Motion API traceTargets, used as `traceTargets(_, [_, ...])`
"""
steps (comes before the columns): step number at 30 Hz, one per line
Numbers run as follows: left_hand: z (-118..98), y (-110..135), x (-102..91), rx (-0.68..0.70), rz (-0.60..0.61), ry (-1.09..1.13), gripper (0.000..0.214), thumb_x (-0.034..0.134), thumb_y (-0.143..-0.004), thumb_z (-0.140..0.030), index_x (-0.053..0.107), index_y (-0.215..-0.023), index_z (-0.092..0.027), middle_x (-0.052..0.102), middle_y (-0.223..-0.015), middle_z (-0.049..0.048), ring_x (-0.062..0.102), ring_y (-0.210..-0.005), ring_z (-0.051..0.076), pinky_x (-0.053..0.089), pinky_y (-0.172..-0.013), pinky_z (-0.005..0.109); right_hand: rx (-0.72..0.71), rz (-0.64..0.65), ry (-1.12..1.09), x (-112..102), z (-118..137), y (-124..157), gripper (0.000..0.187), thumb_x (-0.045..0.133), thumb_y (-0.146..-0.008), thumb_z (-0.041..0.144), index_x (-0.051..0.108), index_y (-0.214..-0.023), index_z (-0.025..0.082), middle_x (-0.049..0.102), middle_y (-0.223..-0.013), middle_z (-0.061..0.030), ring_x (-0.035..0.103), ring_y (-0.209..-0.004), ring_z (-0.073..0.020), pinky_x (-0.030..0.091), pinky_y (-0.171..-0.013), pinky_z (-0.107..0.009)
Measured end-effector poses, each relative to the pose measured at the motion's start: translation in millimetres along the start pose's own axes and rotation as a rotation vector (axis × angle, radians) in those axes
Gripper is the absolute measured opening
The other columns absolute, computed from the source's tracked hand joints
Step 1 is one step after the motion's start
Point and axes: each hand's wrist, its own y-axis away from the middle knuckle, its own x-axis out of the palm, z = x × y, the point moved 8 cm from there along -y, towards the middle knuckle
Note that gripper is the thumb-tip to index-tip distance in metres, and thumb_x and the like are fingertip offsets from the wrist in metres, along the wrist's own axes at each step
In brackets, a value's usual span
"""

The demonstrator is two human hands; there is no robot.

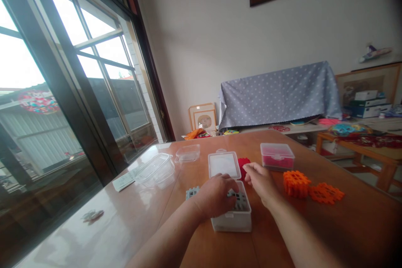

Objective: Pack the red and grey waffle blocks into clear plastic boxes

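My left hand (215, 194) is curling over grey pieces (241, 202) in a box (233, 223); my right hand (260, 179) is curling at four o'clock from red pieces (242, 165); I can't tell whether either's pinching.

Tabletop (166, 201) glossy wood; open box (232, 222) smooth plastic.

Glossy brown table (141, 217), on my feed
On it I see an open box (232, 222), a gray piece (191, 192), a lidded box (278, 163), flat orange pieces (326, 193), an orange stack (295, 188) — farther left, clear containers (153, 169), a paper (124, 181).
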Motion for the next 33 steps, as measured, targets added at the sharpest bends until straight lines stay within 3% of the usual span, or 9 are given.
traceTargets(9, [2, 4, 5.8, -0.009, 0.002, 0.001, 0.033, 0.057, -0.079, -0.009, 0.074, -0.102, -0.024, 0.075, -0.091, 0.0048, 0.065, -0.095, 0.025, 0.052, -0.086, 0.034, -0.008, -0.019, 0.039, -1, 3, 0, 0.036, 0.065, -0.076, 0.058, 0.064, -0.073, 0.022, 0.061, -0.055, -0.0002, 0.055, -0.055, -0.0170, 0.041, -0.055, -0.028])
traceTargets(13, [5, 12, -12.3, -0.031, -0.070, 0.076, 0.032, 0.056, -0.082, -0.009, 0.073, -0.105, -0.022, 0.074, -0.097, 0.0049, 0.065, -0.097, 0.024, 0.052, -0.088, 0.033, -0.007, -0.012, 0.046, -1, 1, -1, 0.034, 0.064, -0.077, 0.056, 0.064, -0.074, 0.022, 0.061, -0.056, 0.0012, 0.055, -0.056, -0.0165, 0.042, -0.057, -0.028])
traceTargets(19, [28, 39, -46.1, -0.149, -0.221, 0.130, 0.027, 0.051, -0.087, -0.011, 0.071, -0.103, -0.020, 0.074, -0.099, 0.0051, 0.065, -0.094, 0.021, 0.051, -0.084, 0.031, 0.000, 0.026, 0.043, 2, -7, -2, 0.034, 0.065, -0.081, 0.055, 0.063, -0.073, 0.022, 0.058, -0.057, 0.0028, 0.052, -0.056, -0.0148, 0.039, -0.056, -0.026])
traceTargets(22, [24, 43, -39.6, -0.113, -0.169, 0.118, 0.030, 0.052, -0.086, -0.009, 0.072, -0.104, -0.021, 0.074, -0.101, 0.0048, 0.065, -0.098, 0.022, 0.051, -0.087, 0.032, -0.011, 0.040, 0.045, 4, -7, -1, 0.033, 0.064, -0.081, 0.054, 0.063, -0.074, 0.022, 0.057, -0.056, 0.0028, 0.051, -0.056, -0.0148, 0.038, -0.056, -0.026])
traceTargets(27, [-6, 35, -13.5, 0.070, -0.031, 0.113, 0.029, 0.054, -0.086, -0.008, 0.074, -0.101, -0.023, 0.075, -0.097, 0.0038, 0.066, -0.096, 0.022, 0.048, -0.096, 0.034, -0.027, 0.018, 0.060, 3, -2, 1, 0.034, 0.064, -0.080, 0.054, 0.061, -0.070, 0.022, 0.058, -0.056, 0.0025, 0.052, -0.057, -0.0154, 0.040, -0.058, -0.027])
traceTargets(30, [-17, 28, -5.0, 0.130, -0.015, 0.074, 0.022, 0.055, -0.093, -0.016, 0.075, -0.099, -0.025, 0.074, -0.099, 0.0035, 0.065, -0.097, 0.022, 0.043, -0.101, 0.037, -0.021, 0.010, 0.071, 3, -1, 1, 0.033, 0.063, -0.080, 0.054, 0.060, -0.069, 0.023, 0.058, -0.056, 0.0031, 0.051, -0.055, -0.0153, 0.039, -0.056, -0.027])
traceTargets(33, [-15, 23, -0.8, 0.101, -0.022, 0.018, 0.020, 0.057, -0.095, -0.026, 0.076, -0.099, -0.028, 0.073, -0.102, 0.0041, 0.063, -0.103, 0.025, 0.040, -0.102, 0.040, -0.019, 0.011, 0.067, 3, -3, 0, 0.033, 0.063, -0.080, 0.054, 0.062, -0.071, 0.023, 0.058, -0.056, 0.0029, 0.051, -0.055, -0.0154, 0.039, -0.055, -0.027])
